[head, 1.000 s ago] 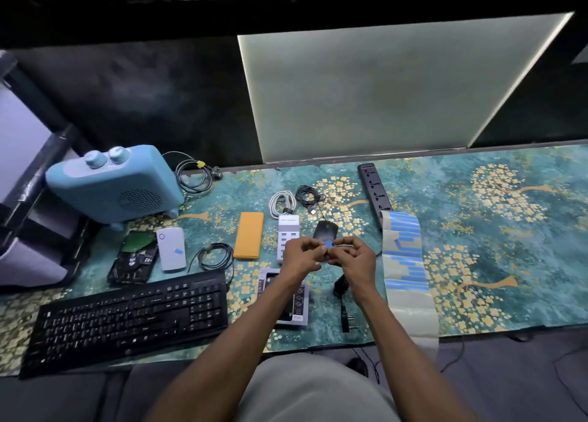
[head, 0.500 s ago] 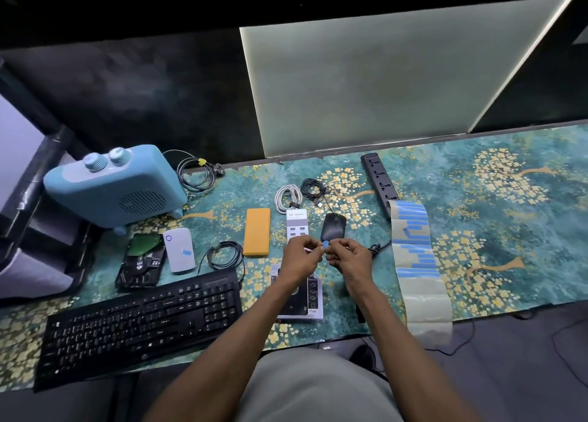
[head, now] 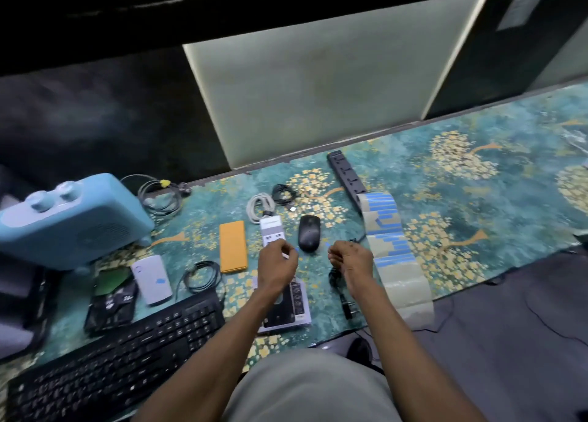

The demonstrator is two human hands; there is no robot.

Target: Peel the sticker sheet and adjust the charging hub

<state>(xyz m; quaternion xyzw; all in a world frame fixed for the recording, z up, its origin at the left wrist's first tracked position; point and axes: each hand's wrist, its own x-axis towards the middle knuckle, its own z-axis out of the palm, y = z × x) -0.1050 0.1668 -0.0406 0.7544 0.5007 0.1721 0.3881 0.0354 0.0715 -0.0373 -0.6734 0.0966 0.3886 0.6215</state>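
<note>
My left hand (head: 276, 262) hovers over the white USB hub (head: 271, 229), fingers curled, with a tiny blue sticker bit (head: 297, 249) at its fingertips. My right hand (head: 351, 258) is a hand's width to the right, fingers curled as well, and a second blue speck (head: 329, 245) shows at its thumb tip. The black mouse (head: 309, 232) lies just beyond the gap between the hands. A strip of backing paper with blue stickers (head: 386, 231) lies right of my right hand. The picture is blurred, so the pinches are not sharp.
On the teal patterned mat (head: 445, 199) lie a black keyboard (head: 127, 351), an orange case (head: 233, 246), a white device (head: 152, 278), coiled cables (head: 200, 277), a drive caddy box (head: 286, 313), a black adapter (head: 340, 288), a power strip (head: 346, 175) and a blue heater (head: 70, 221).
My hands, which pinched one small blue sticker together in front of the mouse, have drawn apart to left and right. The view has also tilted and shifted.
</note>
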